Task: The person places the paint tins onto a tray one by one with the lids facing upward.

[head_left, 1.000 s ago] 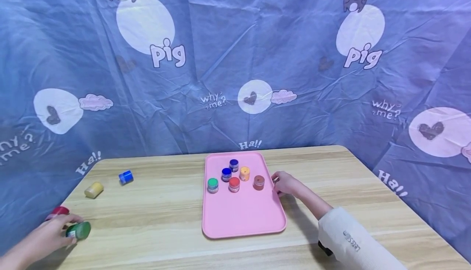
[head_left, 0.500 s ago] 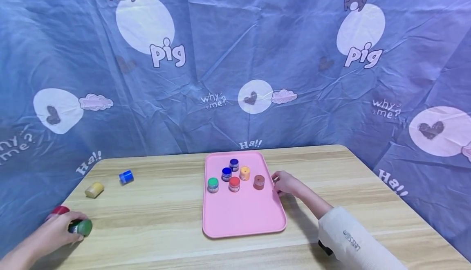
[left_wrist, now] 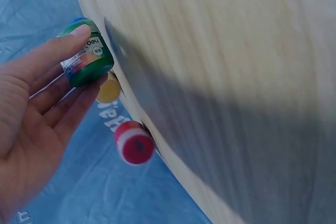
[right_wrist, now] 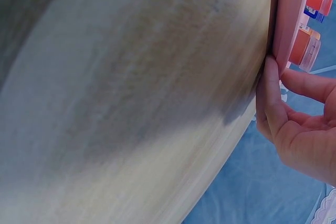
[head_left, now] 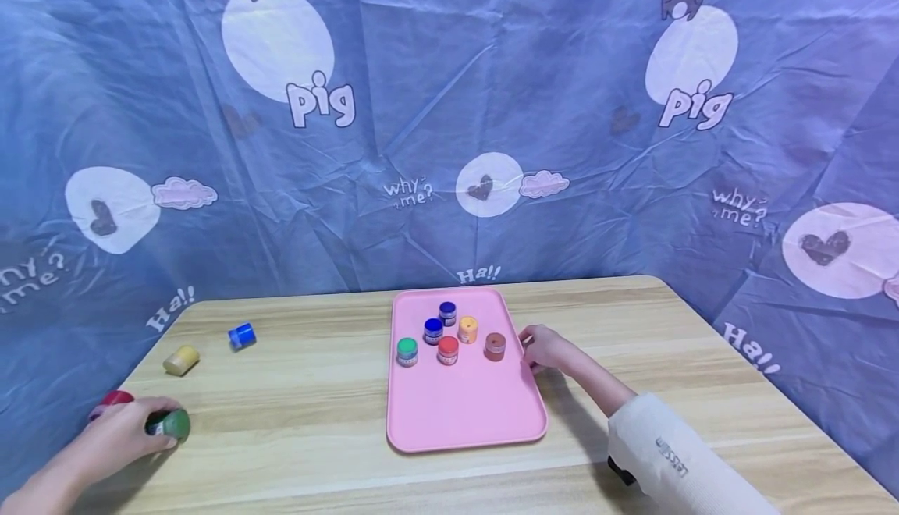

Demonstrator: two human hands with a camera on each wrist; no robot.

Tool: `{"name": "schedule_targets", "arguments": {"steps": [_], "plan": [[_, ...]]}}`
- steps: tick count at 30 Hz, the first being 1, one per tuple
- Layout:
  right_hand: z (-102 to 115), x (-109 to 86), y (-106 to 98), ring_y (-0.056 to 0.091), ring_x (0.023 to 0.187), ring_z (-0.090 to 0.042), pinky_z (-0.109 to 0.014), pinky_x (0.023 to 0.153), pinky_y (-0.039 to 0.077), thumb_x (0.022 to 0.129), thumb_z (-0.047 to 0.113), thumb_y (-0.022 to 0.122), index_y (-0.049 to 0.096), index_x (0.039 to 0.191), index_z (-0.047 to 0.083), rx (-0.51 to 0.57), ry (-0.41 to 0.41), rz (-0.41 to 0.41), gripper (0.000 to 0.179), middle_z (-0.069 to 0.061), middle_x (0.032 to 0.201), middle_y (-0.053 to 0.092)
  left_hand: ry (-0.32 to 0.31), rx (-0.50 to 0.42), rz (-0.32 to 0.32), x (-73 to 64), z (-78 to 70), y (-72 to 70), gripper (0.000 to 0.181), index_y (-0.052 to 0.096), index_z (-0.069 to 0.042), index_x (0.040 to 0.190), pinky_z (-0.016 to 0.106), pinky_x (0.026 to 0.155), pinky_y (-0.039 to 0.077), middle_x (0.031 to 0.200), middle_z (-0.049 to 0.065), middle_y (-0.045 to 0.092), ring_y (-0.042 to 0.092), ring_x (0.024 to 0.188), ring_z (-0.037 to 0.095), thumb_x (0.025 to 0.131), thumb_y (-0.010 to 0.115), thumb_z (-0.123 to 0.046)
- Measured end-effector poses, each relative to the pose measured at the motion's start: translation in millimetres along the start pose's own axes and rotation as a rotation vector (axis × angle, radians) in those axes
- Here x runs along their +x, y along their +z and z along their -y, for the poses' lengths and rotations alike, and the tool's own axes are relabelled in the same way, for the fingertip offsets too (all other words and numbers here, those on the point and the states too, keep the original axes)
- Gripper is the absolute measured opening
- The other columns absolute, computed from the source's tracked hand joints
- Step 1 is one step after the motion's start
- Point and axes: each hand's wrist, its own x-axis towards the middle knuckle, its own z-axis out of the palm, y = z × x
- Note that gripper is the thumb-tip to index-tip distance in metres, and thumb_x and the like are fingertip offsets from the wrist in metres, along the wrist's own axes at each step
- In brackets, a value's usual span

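Note:
At the table's left side, my left hand (head_left: 118, 438) grips a small green paint jar (left_wrist: 97, 67), thumb on one side and fingers on the other. Just behind that hand lies a red jar (left_wrist: 135, 142), partly covered by it in the head view. My right hand (head_left: 548, 349) holds the right edge of a pink tray (head_left: 463, 417), with thumb and fingertips at the rim. Standing on the tray are a green-lidded jar (head_left: 406, 352), a red jar (head_left: 447, 350), a brown jar (head_left: 495, 347), a light orange jar (head_left: 467, 330) and two dark blue jars (head_left: 433, 332).
A yellow jar (head_left: 181, 360) and a bright blue jar (head_left: 242, 336) lie on their sides at the back left of the wooden table (head_left: 302, 398). Behind the table hangs a blue printed cloth (head_left: 421, 140).
My left hand has moved slightly right and up in the head view with the green jar, away from the red one. My right hand stays at the tray's edge.

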Motion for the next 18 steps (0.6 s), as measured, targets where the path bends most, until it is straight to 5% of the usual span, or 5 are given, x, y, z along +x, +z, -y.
{"name": "schedule_targets", "arguments": {"steps": [18], "plan": [[-3, 4.0, 1, 0.059, 0.063, -0.021, -0.033, 0.059, 0.054, 0.068, -0.019, 0.051, 0.047, 0.108, -0.015, -0.005, 0.016, -0.008, 0.04, -0.018, 0.088, 0.055, 0.064, -0.001, -0.117, 12.3, -44.7, -2.3, 0.037, 0.063, 0.003, 0.096, 0.052, 0.069, 0.047, 0.09, 0.016, 0.062, 0.059, 0.081, 0.035, 0.068, 0.078, -0.015]]}}
